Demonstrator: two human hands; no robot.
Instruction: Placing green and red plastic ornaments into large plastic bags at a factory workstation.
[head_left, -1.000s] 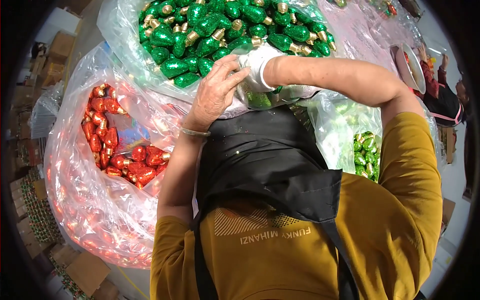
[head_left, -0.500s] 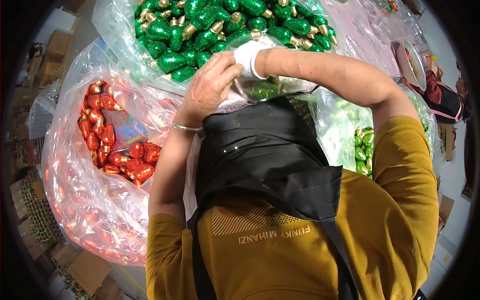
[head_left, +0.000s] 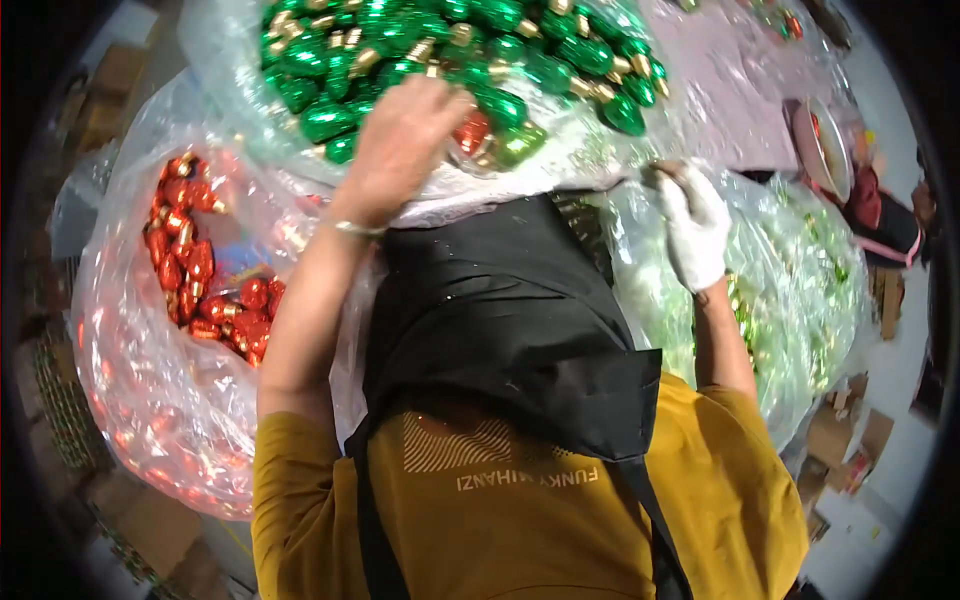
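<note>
My bare left hand [head_left: 405, 145], with a bracelet at the wrist, is at the near edge of a heap of glittery dark green bulb-shaped ornaments [head_left: 330, 118]. Its fingers curl downward and are blurred; what they grip is hidden. Right beside the fingertips lie a red bulb ornament [head_left: 472, 132] and a light green one [head_left: 520, 145], with shiny clear plastic around them. Over to the right, my right hand [head_left: 697, 225] wears a white glove with bare fingertips. Its fingers stretch out, slightly apart, over the edge of a clear bag [head_left: 640, 240] of light green ornaments.
A large clear bag [head_left: 150, 420] of red ornaments [head_left: 200, 260] stands at the left. Pale plastic sheeting [head_left: 715, 110] covers the table at the far right. Beyond it are a white bowl [head_left: 822, 145] and another person's sleeve [head_left: 870, 200]. Cardboard boxes [head_left: 845, 430] lie on the floor.
My gloved right hand has left my left hand and swung right to the bag of light green ornaments. The left hand has shifted slightly; the red and light green ornaments beside it now show.
</note>
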